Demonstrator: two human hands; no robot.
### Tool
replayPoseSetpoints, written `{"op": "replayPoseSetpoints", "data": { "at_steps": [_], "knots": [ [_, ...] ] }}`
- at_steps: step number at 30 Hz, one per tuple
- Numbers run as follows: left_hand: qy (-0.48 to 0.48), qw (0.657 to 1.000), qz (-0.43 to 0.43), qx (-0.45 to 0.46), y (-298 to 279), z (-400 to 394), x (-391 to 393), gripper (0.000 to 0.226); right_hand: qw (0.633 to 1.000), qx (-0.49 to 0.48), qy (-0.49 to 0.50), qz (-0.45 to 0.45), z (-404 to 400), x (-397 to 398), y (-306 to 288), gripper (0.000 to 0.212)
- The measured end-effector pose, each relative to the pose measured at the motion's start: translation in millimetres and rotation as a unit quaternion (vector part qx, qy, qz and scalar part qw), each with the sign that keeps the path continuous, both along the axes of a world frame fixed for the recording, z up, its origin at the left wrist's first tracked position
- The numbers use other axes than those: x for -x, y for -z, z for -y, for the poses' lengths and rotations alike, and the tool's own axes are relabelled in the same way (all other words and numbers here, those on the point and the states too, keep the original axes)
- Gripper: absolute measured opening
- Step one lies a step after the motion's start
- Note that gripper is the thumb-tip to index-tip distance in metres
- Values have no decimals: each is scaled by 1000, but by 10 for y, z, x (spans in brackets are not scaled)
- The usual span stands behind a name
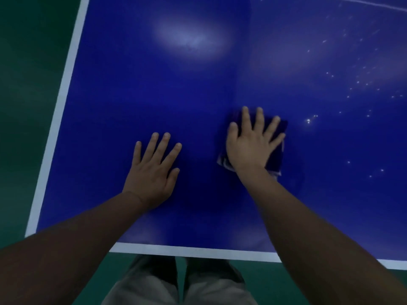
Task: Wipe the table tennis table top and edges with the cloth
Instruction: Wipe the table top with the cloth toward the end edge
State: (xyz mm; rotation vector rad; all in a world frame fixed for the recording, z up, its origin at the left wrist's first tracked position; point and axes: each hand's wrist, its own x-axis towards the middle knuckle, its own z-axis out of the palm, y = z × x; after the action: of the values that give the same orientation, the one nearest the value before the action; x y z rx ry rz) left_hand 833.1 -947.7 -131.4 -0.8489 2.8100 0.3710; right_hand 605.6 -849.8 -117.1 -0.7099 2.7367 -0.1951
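From the head view no writing shows on the blue table (198, 89); the right hand (251, 146) presses flat, fingers spread, on the dark folded cloth (275, 155) near the white front edge; the left hand (152, 170) rests flat with fingers straight on the bare top, beside the cloth and apart from it.

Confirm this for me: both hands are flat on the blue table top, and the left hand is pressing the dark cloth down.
Not quite. The head view shows the right hand, not the left, pressing the dark cloth down. The left hand lies flat on the bare blue table top. Both hands are indeed flat on it.
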Motion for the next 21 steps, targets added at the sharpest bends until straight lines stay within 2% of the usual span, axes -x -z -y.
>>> {"op": "replayPoseSetpoints", "data": {
  "at_steps": [3,6,8,12,15,18,19,21],
  "knots": [
    [32,999,4,5,-18,194,103,61,995,5,-99,-8,173,-271,29,58],
    [30,999,16,-3,-71,371,285,63,979,17,-203,-30,-252,-542,17,56],
    [30,999,21,-13,-85,468,404,65,975,11,-222,-26,-599,-544,38,55],
    [50,998,19,-27,-107,681,598,66,990,-8,-136,-25,-720,-128,43,55],
    [61,997,17,-33,-110,807,728,66,1000,-8,12,-10,-316,360,17,58],
    [68,997,10,-32,-83,926,832,65,987,28,158,-4,363,815,14,59],
    [68,997,4,-30,-76,963,861,65,983,39,179,0,606,905,23,59],
    [62,998,-2,-30,-63,1023,913,64,989,44,140,-7,998,912,39,59]
  ]
}}
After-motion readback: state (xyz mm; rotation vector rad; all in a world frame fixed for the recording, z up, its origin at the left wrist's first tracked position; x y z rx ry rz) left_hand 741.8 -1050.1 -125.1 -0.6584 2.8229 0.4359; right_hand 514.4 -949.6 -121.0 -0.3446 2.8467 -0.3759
